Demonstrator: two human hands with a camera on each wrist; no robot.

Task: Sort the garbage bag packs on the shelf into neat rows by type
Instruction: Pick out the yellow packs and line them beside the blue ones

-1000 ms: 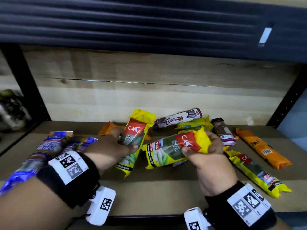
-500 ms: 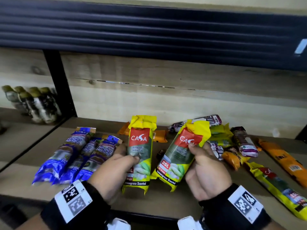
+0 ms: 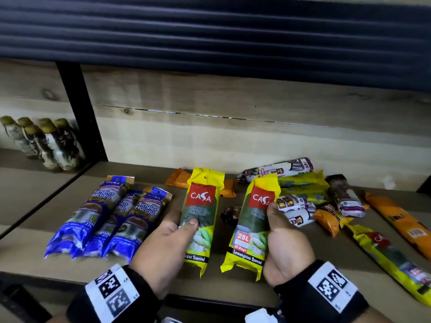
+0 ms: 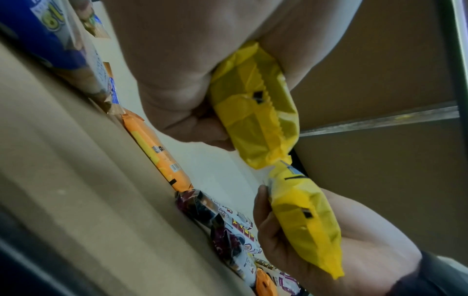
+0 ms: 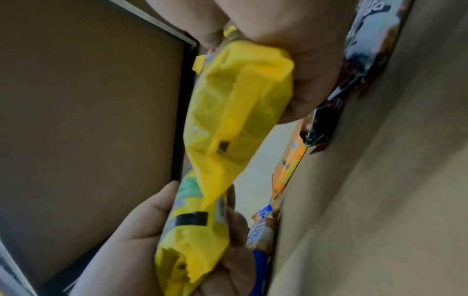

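Two yellow Casa packs [image 3: 201, 220] at lower centre, gripped one apiece by left hand [image 3: 163, 248] and right hand [image 3: 288, 249]. Beside blue packs [image 3: 109, 217] on shelf [image 3: 35, 229]. Slick wrappers, likely to slide crooked once released.

My head view is dim and soft under the dark upper shelf [image 3: 210, 31]; its back wall below glows palest; the bottles [image 3: 44, 141] left of it smear; shelf lines bow at the edges; both wrist views are murky, motion-blurred, grainy; no glare anywhere.
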